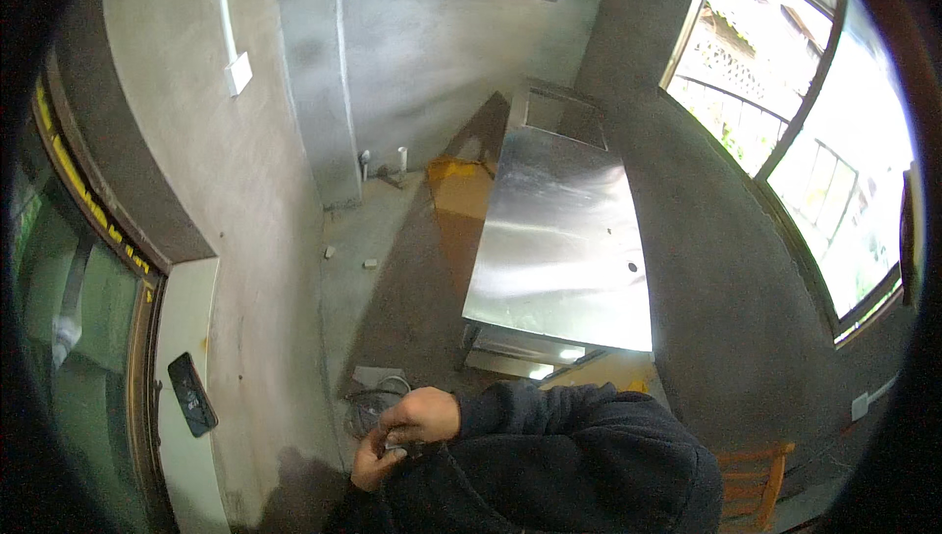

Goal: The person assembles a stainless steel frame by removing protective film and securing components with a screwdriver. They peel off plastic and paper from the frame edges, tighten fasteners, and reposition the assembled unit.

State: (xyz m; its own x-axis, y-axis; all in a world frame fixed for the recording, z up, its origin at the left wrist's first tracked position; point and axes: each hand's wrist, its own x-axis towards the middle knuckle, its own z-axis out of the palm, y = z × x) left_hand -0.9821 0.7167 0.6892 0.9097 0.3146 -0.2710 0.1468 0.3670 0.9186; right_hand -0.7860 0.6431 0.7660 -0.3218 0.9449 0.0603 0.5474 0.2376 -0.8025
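Bare grey concrete walls (pixel 245 190) close in an unfinished room, with a concrete floor (pixel 392 269) running away from the viewer and large windows (pixel 814 151) along the right side letting in bright daylight. Against the right-hand wall stands a long stainless-steel counter (pixel 564 240) (its top shiny and reflecting the light), with an open shelf visible beneath its near edge. On the left, a door (pixel 88 338) with a greenish glass pane sits in a pale frame, a dark handle plate (pixel 191 394) fixed beside it. A wooden chair (pixel 751 485) shows at the lower right, partly cut off by the rim of the view. At the bottom centre the person's dark sleeve (pixel 579 455) fills much of the foreground. The two hands meet close to the body: the right hand (pixel 424 414) lies over the top with its fingers curled down, and the left hand (pixel 371 460) sits just beneath it, fingers bent upward; together they pinch a small pale object (pixel 394 447), too small and hidden to identify. Just behind the hands, a loose coil of cable (pixel 378 399) lies on the floor near a flat grey scrap. A white switch box (pixel 238 73) is mounted high on the left wall.
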